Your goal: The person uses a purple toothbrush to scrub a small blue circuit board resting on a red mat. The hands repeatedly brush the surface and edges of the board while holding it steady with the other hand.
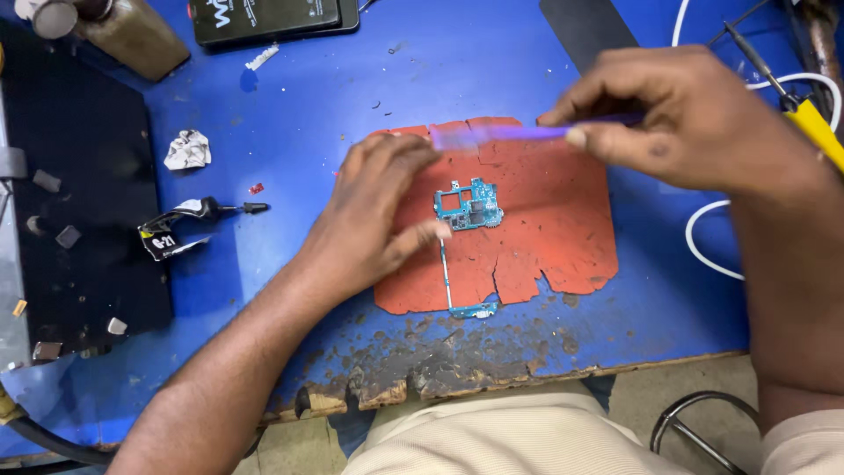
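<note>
A small blue-green circuit board (469,208) lies on a cracked red mat (545,229) on the blue workbench. A thin strip runs from it down to a small connector piece (475,310) at the mat's near edge. My left hand (374,215) rests on the mat's left side, its thumb touching the board's left edge. My right hand (686,114) hovers above the mat's far right and pinches a purple brush (510,134), which is motion-blurred and points left over my left fingers.
A black block (79,193) with small metal bits fills the left. Near it lie a black tool with a tip (189,220), crumpled paper (187,149) and a dark phone (272,18). A yellow-handled tool (813,127) and white cable (703,246) are right. The bench's near edge is charred.
</note>
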